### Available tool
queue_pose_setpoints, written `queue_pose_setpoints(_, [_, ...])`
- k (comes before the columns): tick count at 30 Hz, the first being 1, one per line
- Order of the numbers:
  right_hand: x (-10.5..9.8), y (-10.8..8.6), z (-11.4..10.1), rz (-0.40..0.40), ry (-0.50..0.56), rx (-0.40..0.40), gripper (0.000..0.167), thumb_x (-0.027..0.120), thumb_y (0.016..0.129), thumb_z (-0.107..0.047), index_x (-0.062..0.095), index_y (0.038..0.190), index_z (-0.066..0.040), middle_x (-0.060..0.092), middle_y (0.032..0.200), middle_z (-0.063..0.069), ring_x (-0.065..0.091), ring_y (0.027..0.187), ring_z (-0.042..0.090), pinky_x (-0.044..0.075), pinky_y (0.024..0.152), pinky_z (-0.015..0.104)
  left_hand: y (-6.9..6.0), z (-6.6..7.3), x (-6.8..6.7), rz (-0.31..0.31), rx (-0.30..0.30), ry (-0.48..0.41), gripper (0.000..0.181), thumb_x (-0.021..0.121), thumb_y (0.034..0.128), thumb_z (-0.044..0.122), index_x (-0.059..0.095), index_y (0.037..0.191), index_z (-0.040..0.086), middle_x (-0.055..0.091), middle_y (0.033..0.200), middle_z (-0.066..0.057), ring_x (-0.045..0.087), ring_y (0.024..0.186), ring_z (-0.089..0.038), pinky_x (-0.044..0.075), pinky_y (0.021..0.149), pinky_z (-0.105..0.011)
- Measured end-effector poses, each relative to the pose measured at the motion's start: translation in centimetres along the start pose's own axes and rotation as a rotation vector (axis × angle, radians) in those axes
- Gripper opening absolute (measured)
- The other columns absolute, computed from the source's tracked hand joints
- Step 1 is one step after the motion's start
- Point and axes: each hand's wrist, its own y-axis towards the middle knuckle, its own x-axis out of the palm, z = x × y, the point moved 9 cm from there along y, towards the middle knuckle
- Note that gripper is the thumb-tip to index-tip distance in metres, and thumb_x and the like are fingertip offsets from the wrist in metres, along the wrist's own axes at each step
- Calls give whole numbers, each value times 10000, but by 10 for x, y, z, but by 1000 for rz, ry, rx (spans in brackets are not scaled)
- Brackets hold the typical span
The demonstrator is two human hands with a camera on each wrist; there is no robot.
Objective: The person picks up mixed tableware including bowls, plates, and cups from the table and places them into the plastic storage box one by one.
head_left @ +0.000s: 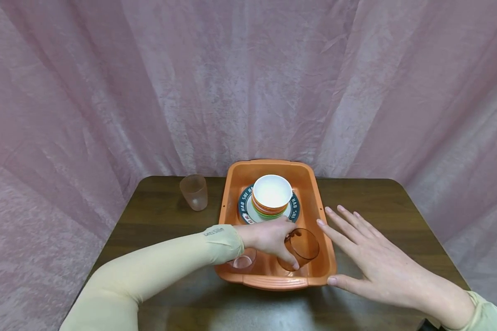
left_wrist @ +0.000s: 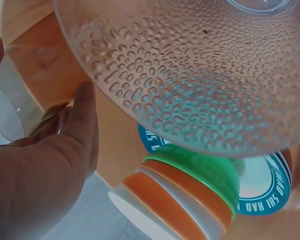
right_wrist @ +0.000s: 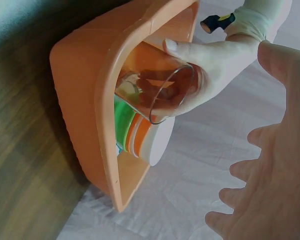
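My left hand (head_left: 272,236) grips a clear glass (head_left: 308,243) in the front right of an orange tub (head_left: 277,282), thumb on the near side and fingers round the far side. The right wrist view shows that glass (right_wrist: 155,75) upright in the hand. A second clear tumbler (head_left: 243,262) stands in the tub's front left, partly under my left wrist; its pebbled wall (left_wrist: 190,75) fills much of the left wrist view. My right hand (head_left: 368,253) is spread with straight fingers beside the tub's right wall, holding nothing.
Behind my left hand, a stack of white, orange and green bowls (head_left: 272,192) sits on a dark-rimmed plate (head_left: 244,205) in the tub. Another clear tumbler (head_left: 195,194) stands on the wooden table (head_left: 157,207), left of the tub. A pink curtain (head_left: 248,92) hangs behind.
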Motion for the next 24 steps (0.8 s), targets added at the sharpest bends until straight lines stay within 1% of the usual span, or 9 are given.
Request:
queue_pose_setpoints(4, [0, 0, -1, 2, 8, -13, 1034, 749, 861, -598, 215, 1651, -201, 135, 1709, 69, 99, 1559, 332, 10, 1248, 397, 6, 2, 4, -12, 2, 17, 707, 912, 733, 498, 635, 1224, 71, 579, 1051, 28, 520, 945, -87, 479, 791, -198])
queue_pose_setpoints(7, [1, 0, -1, 7, 11, -24, 1022, 744, 867, -595, 224, 1649, -193, 142, 1708, 76, 101, 1558, 338, -12, 1245, 376, 11, 4, 6, -23, 1, 18, 666, 923, 730, 466, 641, 1180, 64, 585, 998, 48, 548, 894, -80, 488, 755, -186])
queue_pose_setpoints(9, [1, 0, -2, 10, 11, -30, 1006, 727, 879, -602, 230, 1648, -187, 148, 1706, 81, 104, 1557, 341, -16, 1245, 372, 13, 5, 8, -31, -8, 20, 656, 925, 732, 457, 639, 1173, 64, 588, 1001, 43, 551, 888, -78, 488, 749, -183])
queue_pose_setpoints(11, [1, 0, -1, 12, 8, -32, 994, 708, 889, -615, 231, 1648, -184, 151, 1705, 82, 105, 1557, 341, -13, 1245, 375, 14, 4, 11, -42, -25, 21, 672, 925, 733, 454, 632, 1196, 65, 594, 1033, 31, 551, 903, -76, 492, 770, -179])
queue_pose_setpoints(14, [2, 0, -1, 11, 6, -30, 990, 697, 894, -623, 228, 1648, -184, 151, 1705, 80, 104, 1558, 339, -1, 1247, 385, 16, 4, 15, -59, -46, 12, 723, 927, 736, 444, 617, 1261, 55, 606, 1132, 4, 543, 963, -72, 484, 841, -174])
queue_pose_setpoints(18, [2, 0, -1, 10, 4, -26, 994, 704, 891, -618, 225, 1649, -190, 152, 1706, 76, 105, 1558, 336, 13, 1248, 396, 16, 6, 19, -89, -45, -21, 759, 926, 745, 423, 599, 1317, 46, 616, 1193, -10, 549, 990, -77, 484, 875, -185])
queue_pose_setpoints(22, [2, 0, -1, 13, 3, -28, 988, 697, 895, -622, 228, 1648, -188, 155, 1705, 77, 107, 1557, 338, 2, 1247, 385, 16, 8, 23, -117, -38, -50, 758, 919, 765, 387, 579, 1349, 44, 632, 1173, -17, 562, 949, -84, 499, 849, -203])
queue_pose_setpoints(24, [3, 0, -1, 12, 1, -27, 984, 687, 899, -629, 226, 1649, -188, 155, 1705, 76, 108, 1557, 337, 8, 1248, 391, 15, 10, 24, -124, -39, -47, 753, 921, 767, 371, 575, 1352, 49, 642, 1135, -11, 568, 928, -80, 502, 830, -203])
